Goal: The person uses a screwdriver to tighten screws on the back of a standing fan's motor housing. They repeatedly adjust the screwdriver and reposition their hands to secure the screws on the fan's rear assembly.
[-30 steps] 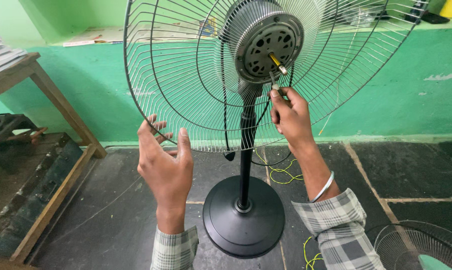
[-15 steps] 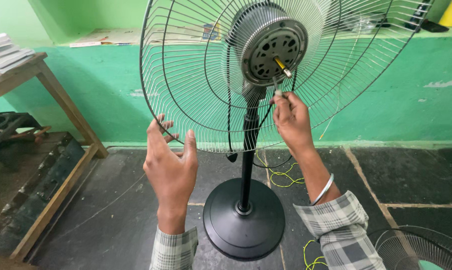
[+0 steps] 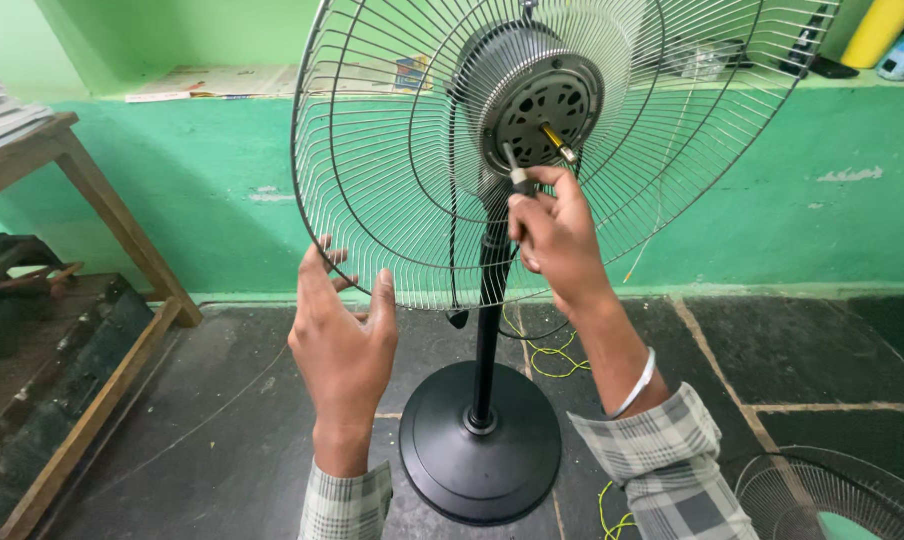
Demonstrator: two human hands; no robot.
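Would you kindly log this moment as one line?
right hand: holds screwdriver at fan motor | left hand: open, by rear guard

This looks like a small repair workshop, or a plain back room used as one. A pedestal fan [image 3: 492, 200] stands stripped of its blades and front guard on a dark stone floor [image 3: 222, 440], with a loose wire guard [image 3: 832, 495] lying nearby. Green painted walls [image 3: 222, 210], a rough wooden bench [image 3: 82, 190], a cluttered ledge [image 3: 272, 82] and stray yellow wire [image 3: 552, 352] fit this.
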